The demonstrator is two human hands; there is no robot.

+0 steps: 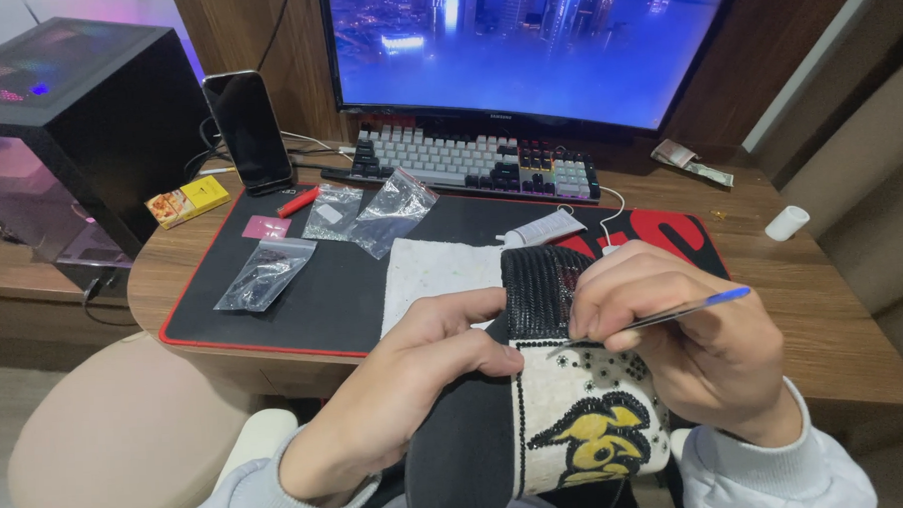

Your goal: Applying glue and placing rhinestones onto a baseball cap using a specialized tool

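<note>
cap [567, 420] held; right hand [690, 351] presses tweezers [654, 320].

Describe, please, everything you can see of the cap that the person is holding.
The cap has a black brim, a black mesh back and a white front panel bearing a yellow-and-black emblem, with small dark studs scattered above it. It is held low over the desk's near edge. The left hand grips its front beside the brim; the right hand touches a thin blue-ended tool to the panel.
</note>
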